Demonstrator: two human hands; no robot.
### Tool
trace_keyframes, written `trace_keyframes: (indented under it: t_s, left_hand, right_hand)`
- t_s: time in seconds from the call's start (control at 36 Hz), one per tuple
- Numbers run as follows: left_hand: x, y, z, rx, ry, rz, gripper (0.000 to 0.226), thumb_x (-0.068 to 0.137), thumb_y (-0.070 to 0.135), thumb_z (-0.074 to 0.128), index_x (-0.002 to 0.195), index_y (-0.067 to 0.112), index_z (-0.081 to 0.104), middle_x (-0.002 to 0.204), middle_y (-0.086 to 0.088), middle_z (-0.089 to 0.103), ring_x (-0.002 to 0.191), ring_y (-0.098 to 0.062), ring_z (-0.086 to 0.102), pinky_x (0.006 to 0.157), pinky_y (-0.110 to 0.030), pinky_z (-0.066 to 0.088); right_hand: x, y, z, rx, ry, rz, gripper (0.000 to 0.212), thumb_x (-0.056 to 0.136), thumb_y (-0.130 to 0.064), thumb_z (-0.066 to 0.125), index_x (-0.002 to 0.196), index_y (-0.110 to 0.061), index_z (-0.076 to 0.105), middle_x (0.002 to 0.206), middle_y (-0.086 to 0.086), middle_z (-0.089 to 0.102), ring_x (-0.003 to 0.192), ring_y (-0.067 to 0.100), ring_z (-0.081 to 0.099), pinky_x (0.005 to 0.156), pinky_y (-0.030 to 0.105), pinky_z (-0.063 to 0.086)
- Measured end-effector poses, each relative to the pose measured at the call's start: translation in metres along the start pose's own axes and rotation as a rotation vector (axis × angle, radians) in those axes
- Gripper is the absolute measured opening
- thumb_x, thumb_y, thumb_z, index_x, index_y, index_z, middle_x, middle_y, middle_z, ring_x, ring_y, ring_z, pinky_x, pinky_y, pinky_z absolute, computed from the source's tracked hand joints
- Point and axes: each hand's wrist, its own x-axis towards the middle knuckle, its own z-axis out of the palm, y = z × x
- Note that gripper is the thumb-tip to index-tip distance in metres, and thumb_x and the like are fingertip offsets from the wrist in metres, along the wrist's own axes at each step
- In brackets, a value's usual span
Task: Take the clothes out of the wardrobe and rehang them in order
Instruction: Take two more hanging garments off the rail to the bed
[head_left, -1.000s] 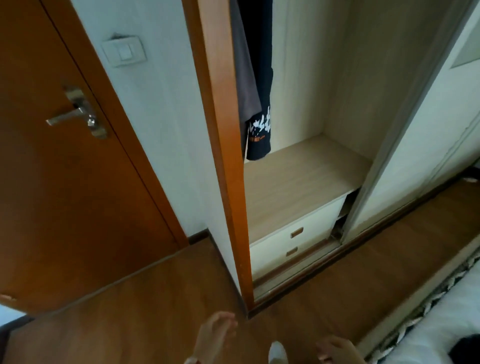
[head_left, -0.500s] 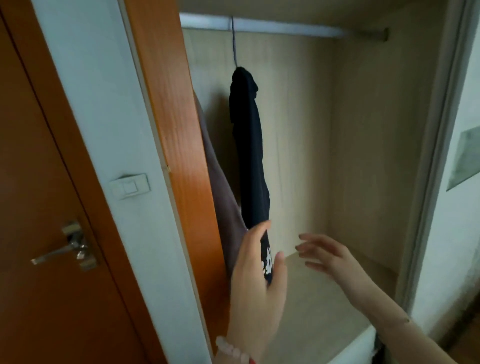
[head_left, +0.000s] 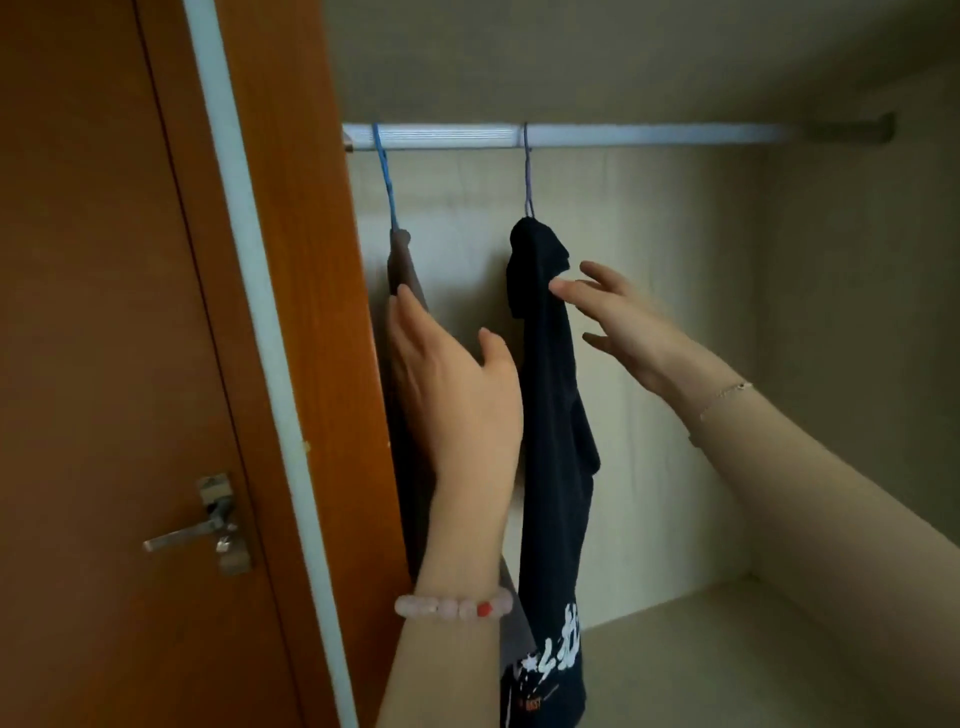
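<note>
Two garments hang on the white rail (head_left: 597, 136) inside an open wardrobe (head_left: 857, 364), w/ both bare hands reaching up toward them. At about 10 o'clock, a grey-brown garment (head_left: 402, 270) hangs from a blue hanger (head_left: 385, 176), tucked close to the orange wood frame (head_left: 296, 260). Near 12 o'clock, a dark navy T-shirt (head_left: 550, 415) w/ white print at its hem hangs from a purple hanger (head_left: 528, 171), apart from the first.

The left hand (head_left: 457, 384), pink bead bracelet (head_left: 452, 607) at the wrist, is spread wide, fingertips resting on or just short of the grey-brown garment (contact can't be told for sure), thumb pointing toward the navy shirt. It grips nothing. The right hand (head_left: 618, 317), thin chain bracelet (head_left: 724, 396) on the wrist, is also open w/ fingers fanned, its forward fingertip at the navy shirt's shoulder, nothing closed on yet.

Judged from this, the job is at its first step: the taking-out phase, approx. zero garments removed, both still on the rail. Next move likely calls for closing a hand on a hanger neck or the cloth just below it, then lifting the hook up and off the rail toward 6 o'clock. Each hook must clear the rail before pulling out, or the shirt may slide off its hanger. At 8 o'clock, a room door (head_left: 104, 364) w/ metal handle (head_left: 202, 530) stands outside the work.
</note>
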Motion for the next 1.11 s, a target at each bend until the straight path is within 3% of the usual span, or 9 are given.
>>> trace_keyframes:
  t_s: [0.08, 0.25, 0.33, 0.42, 0.53, 0.67, 0.83, 0.97, 1.11]
  left_hand:
    - [0.017, 0.012, 0.013, 0.008, 0.031, -0.045, 0.073, 0.091, 0.025, 0.052, 0.15, 0.014, 0.01, 0.157, -0.006, 0.018, 0.143, -0.022, 0.024, 0.115, -0.037, 0.029]
    - [0.061, 0.019, 0.034, -0.03, -0.027, -0.143, 0.058, 0.089, 0.022, 0.052, 0.142, 0.013, 0.031, 0.139, -0.009, 0.047, 0.123, -0.028, 0.049, 0.101, -0.042, 0.043]
    - [0.079, 0.023, 0.041, -0.132, -0.1, -0.238, 0.048, 0.089, 0.02, 0.049, 0.136, 0.011, 0.041, 0.112, -0.007, 0.057, 0.092, -0.021, 0.057, 0.074, -0.031, 0.044]
    - [0.095, 0.028, 0.046, -0.167, -0.142, -0.32, 0.042, 0.088, 0.021, 0.05, 0.128, 0.005, 0.049, 0.084, -0.003, 0.052, 0.072, -0.016, 0.051, 0.059, -0.027, 0.039]
    - [0.112, 0.033, 0.053, -0.176, -0.178, -0.404, 0.048, 0.089, 0.019, 0.053, 0.134, 0.005, 0.043, 0.108, -0.01, 0.052, 0.091, -0.021, 0.049, 0.07, -0.028, 0.039]
    - [0.128, 0.032, 0.055, -0.224, -0.154, -0.468, 0.038, 0.082, 0.014, 0.057, 0.118, 0.001, 0.056, 0.099, -0.013, 0.054, 0.089, -0.028, 0.052, 0.068, -0.031, 0.043]
    - [0.137, 0.026, 0.061, -0.247, -0.125, -0.432, 0.017, 0.08, -0.005, 0.052, 0.07, 0.008, 0.057, 0.067, -0.007, 0.052, 0.059, -0.019, 0.049, 0.048, -0.02, 0.041]
    - [0.146, 0.017, 0.066, -0.335, -0.072, -0.422, 0.029, 0.076, -0.014, 0.042, 0.067, 0.006, 0.061, 0.086, -0.008, 0.064, 0.082, -0.023, 0.058, 0.062, -0.024, 0.044]
    - [0.15, 0.02, 0.066, -0.408, -0.083, -0.399, 0.034, 0.081, -0.017, 0.032, 0.102, -0.008, 0.058, 0.13, -0.017, 0.057, 0.121, -0.027, 0.054, 0.071, -0.021, 0.046]
  right_hand:
    - [0.029, -0.009, -0.002, 0.021, -0.038, -0.003, 0.069, 0.087, -0.034, 0.06, 0.145, -0.013, 0.028, 0.114, -0.009, 0.052, 0.091, 0.002, 0.049, 0.078, 0.018, 0.04]
    - [0.078, -0.028, -0.013, 0.01, -0.137, 0.023, 0.095, 0.074, -0.051, 0.067, 0.147, -0.012, 0.022, 0.143, 0.005, 0.044, 0.124, 0.02, 0.048, 0.092, 0.03, 0.042]
    - [0.1, -0.029, -0.017, -0.041, -0.185, 0.057, 0.104, 0.055, -0.061, 0.07, 0.14, -0.011, 0.038, 0.134, 0.007, 0.054, 0.116, 0.023, 0.056, 0.097, 0.037, 0.048]
    - [0.112, -0.031, -0.018, -0.048, -0.225, 0.098, 0.077, 0.065, -0.052, 0.072, 0.126, -0.009, 0.054, 0.121, 0.008, 0.063, 0.105, 0.023, 0.063, 0.095, 0.038, 0.051]
    - [0.122, -0.033, -0.018, -0.057, -0.292, 0.162, 0.041, 0.08, -0.036, 0.067, 0.111, -0.011, 0.059, 0.107, 0.005, 0.065, 0.094, 0.019, 0.062, 0.076, 0.031, 0.053]
    - [0.131, -0.04, -0.008, -0.07, -0.247, 0.193, 0.004, 0.077, -0.008, 0.054, 0.08, -0.008, 0.052, 0.084, 0.009, 0.054, 0.078, 0.024, 0.056, 0.072, 0.035, 0.048]
    - [0.146, -0.036, -0.01, -0.03, -0.154, 0.22, 0.018, 0.086, 0.001, 0.044, 0.103, -0.005, 0.042, 0.083, 0.008, 0.045, 0.074, 0.02, 0.049, 0.074, 0.028, 0.045]
    - [0.169, -0.012, -0.021, -0.07, -0.021, 0.069, 0.028, 0.086, -0.001, 0.051, 0.114, 0.002, 0.05, 0.101, 0.012, 0.049, 0.085, 0.025, 0.052, 0.071, 0.031, 0.048]
    - [0.175, -0.007, -0.042, -0.063, -0.007, -0.035, 0.008, 0.085, 0.0, 0.052, 0.086, -0.005, 0.058, 0.069, 0.009, 0.05, 0.054, 0.018, 0.048, 0.04, 0.016, 0.041]
